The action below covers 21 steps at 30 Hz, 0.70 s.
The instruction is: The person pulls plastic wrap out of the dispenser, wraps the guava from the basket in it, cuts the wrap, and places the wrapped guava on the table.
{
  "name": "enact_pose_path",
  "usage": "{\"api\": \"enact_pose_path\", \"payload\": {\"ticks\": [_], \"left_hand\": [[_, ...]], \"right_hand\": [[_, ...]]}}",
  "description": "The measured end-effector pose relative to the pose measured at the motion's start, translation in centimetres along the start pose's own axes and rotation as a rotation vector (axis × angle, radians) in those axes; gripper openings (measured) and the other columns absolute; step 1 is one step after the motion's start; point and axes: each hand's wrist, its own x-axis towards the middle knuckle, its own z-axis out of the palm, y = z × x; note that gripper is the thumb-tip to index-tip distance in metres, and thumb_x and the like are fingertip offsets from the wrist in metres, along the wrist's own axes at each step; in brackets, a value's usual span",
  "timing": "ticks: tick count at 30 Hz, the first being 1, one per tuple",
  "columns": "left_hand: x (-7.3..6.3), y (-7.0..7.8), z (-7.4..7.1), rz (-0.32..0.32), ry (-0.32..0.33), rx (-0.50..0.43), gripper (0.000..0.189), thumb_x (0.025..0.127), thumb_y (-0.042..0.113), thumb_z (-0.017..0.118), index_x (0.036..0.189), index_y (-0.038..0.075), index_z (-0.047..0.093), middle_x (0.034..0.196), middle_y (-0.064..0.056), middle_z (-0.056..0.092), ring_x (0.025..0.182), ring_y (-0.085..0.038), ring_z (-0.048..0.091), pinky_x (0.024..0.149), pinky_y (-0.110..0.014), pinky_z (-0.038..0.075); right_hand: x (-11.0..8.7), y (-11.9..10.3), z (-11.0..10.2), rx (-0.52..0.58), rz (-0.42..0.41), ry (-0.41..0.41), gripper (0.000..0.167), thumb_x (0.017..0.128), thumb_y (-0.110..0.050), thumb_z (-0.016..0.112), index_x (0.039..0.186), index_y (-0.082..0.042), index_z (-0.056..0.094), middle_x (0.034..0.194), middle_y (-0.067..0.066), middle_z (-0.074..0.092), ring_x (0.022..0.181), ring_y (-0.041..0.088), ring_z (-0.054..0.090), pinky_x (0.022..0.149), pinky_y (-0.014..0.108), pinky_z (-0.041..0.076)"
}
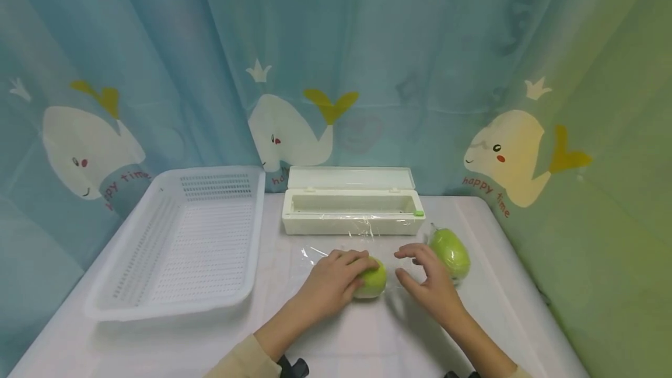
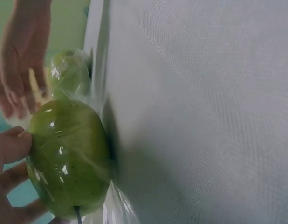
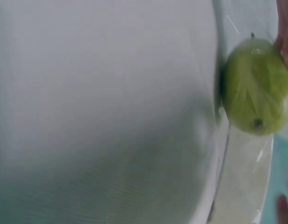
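Observation:
My left hand (image 1: 331, 282) holds a green pear (image 1: 374, 282) on the white table, fingers curled over its top and side. Clear cling film (image 2: 120, 205) covers this pear and trails past its stem end in the left wrist view. To the right, my right hand (image 1: 433, 287) is in the air with thumb and fingers spread, apart from the held pear. Just beyond that hand lies a second green pear (image 1: 450, 251), wrapped in shiny film. In the right wrist view, only a few fingertips (image 3: 284, 210) of my right hand show, blurred at the edge.
Behind the hands stands a white cling film box (image 1: 352, 225), lid raised, with a green slider (image 1: 419, 213) at its right end and film hanging over its front. A white plastic basket (image 1: 252, 273) is on the left. A whale-print curtain (image 1: 394, 74) hangs behind the table.

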Motion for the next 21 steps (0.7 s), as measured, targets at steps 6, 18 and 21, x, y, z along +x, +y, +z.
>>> {"api": "enact_pose_path", "payload": {"ticks": [6,18,21], "left_hand": [[0.5,-0.4,0.3,-0.076,-0.010,-0.072,0.033,0.099,0.025,0.060,0.132,0.028,0.059,0.133,0.006,0.063,0.111,-0.024,0.061,0.086,-0.044,0.052],[1.8,-1.4,0.5,-0.195,-0.030,-0.316,0.032,0.097,0.017,0.060,0.129,0.022,0.061,0.125,0.005,0.068,0.106,-0.022,0.063,0.087,-0.044,0.051],[2.2,-1.9,0.5,-0.213,-0.050,-0.376,0.034,0.098,0.016,0.060,0.131,0.021,0.060,0.125,0.004,0.068,0.109,-0.020,0.064,0.091,-0.044,0.051]], "right_hand": [[-1.2,-1.5,0.8,-0.136,-0.345,0.117,0.020,0.072,-0.002,0.068,0.085,-0.018,0.068,0.093,-0.006,0.061,0.088,0.014,0.056,0.083,0.023,0.043],[-1.6,-1.5,2.3,-0.369,-0.326,-0.163,0.059,0.068,-0.019,0.081,0.124,-0.014,0.062,0.127,0.009,0.057,0.116,0.029,0.053,0.098,0.045,0.045],[-1.0,-1.4,2.5,-0.396,-0.299,-0.175,0.064,0.066,-0.021,0.082,0.126,-0.015,0.061,0.127,0.008,0.056,0.113,0.027,0.054,0.094,0.044,0.048]]}}
